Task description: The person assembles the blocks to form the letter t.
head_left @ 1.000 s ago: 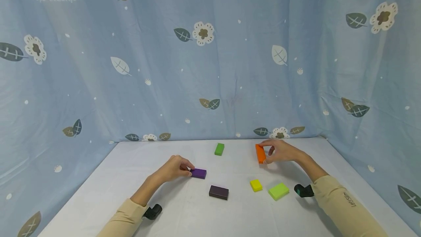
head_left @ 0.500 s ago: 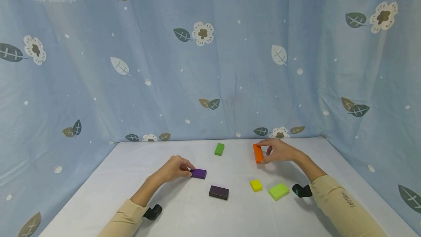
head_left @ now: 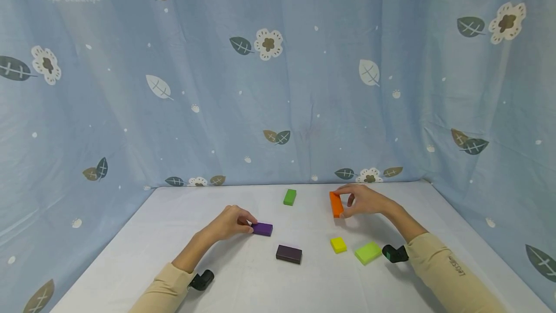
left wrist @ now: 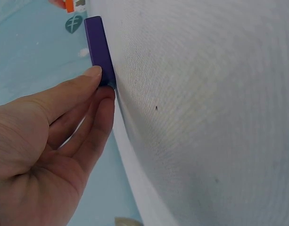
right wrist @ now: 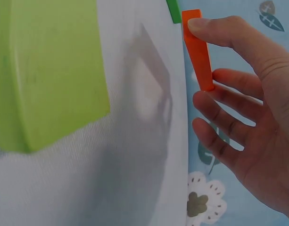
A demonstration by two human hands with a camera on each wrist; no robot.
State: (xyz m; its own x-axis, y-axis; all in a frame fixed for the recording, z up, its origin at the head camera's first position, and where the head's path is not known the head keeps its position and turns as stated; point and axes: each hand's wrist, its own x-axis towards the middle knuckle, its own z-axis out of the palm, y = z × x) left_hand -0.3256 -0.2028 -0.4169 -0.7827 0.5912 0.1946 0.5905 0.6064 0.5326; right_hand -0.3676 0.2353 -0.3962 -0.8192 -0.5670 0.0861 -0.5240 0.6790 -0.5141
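My left hand (head_left: 230,222) pinches the left end of a purple block (head_left: 262,229), which lies at the middle of the table. In the left wrist view the thumb and fingers meet at the near end of that purple block (left wrist: 100,49). Farther back on the right, my right hand (head_left: 367,200) holds a long orange block (head_left: 336,205) by its two ends. The right wrist view shows the orange block (right wrist: 198,52) between thumb and fingertips, apart from the cloth, with the ring and little fingers off it.
A green block (head_left: 289,197) lies toward the back. Nearer me are a dark brown block (head_left: 288,254), a small yellow block (head_left: 338,245) and a lime green block (head_left: 368,253). A blue printed curtain (head_left: 304,86) rises behind the white table (head_left: 243,284).
My right hand has moved a little to the left with the orange block. The left hand and the purple block have stayed in place.
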